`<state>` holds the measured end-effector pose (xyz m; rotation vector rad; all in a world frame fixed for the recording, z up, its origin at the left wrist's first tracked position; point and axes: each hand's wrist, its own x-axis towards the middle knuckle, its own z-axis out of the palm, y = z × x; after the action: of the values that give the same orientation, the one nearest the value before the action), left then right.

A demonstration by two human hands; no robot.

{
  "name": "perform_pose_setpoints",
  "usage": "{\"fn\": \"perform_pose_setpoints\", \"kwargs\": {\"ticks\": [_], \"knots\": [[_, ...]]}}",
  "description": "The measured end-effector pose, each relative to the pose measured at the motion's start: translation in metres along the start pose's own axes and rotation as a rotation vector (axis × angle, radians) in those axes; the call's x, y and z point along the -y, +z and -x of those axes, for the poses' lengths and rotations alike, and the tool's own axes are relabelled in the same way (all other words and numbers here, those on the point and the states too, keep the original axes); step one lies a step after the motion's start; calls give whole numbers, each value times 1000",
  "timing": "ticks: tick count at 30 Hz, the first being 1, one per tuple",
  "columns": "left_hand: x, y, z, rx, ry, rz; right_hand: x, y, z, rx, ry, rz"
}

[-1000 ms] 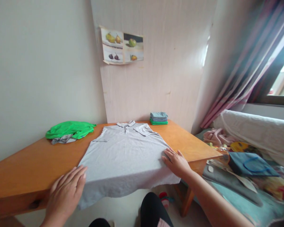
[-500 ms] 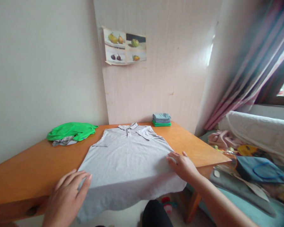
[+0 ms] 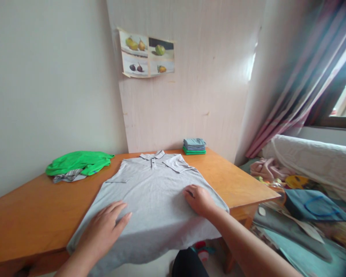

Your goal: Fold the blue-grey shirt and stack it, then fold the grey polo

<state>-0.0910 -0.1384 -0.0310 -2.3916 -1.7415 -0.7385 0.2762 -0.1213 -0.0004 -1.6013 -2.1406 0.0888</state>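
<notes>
Table [image 3: 31, 215] holds grey shirt [image 3: 155, 181] under left hand [image 3: 103, 227] and right hand [image 3: 198, 200].

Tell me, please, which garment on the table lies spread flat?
The grey polo shirt under the left hand and right hand; the green garment is crumpled, the rest form a folded stack.

Both palms down: left hand [image 3: 103, 227] flat, fingers [image 3: 118, 211] spread; right hand [image 3: 198, 200] slightly cupped.

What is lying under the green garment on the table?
A grey striped cloth sticks out beneath the green garment on the wooden table; most of it is covered.
</notes>
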Motion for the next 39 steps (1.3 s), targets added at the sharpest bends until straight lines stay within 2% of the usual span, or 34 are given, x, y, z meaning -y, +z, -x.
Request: {"fn": "perform_pose_setpoints", "kwargs": {"ticks": [4, 10, 14, 19, 23, 26, 30, 35, 39], "knots": [[-10, -7, -15, 29, -14, 30, 3, -4, -5, -31, -3, 52], [-44, 0, -65, 104, 58, 76, 11, -2, -17, 55, -34, 87], [-64, 16, -104, 175, 112, 89, 9, 3, -16, 47, -26, 48], [-89, 45, -151, 227, 175, 127, 6, 5, -13, -22, 1, 74], [-106, 68, -171, 219, 248, 159, 8, 4, -12, -24, -20, 107], [-108, 82, -173, 193, 272, 182, 9, 4, -9, -19, -26, 135], [-100, 91, -171, 158, 291, 284, 8, 2, -10, -23, 0, 111], [-87, 91, -177, 85, 174, 368, 12, 5, -36, 17, -6, 8], [-78, 94, -179, 144, 155, 311, 22, 11, -52, 131, -107, 34]]}}
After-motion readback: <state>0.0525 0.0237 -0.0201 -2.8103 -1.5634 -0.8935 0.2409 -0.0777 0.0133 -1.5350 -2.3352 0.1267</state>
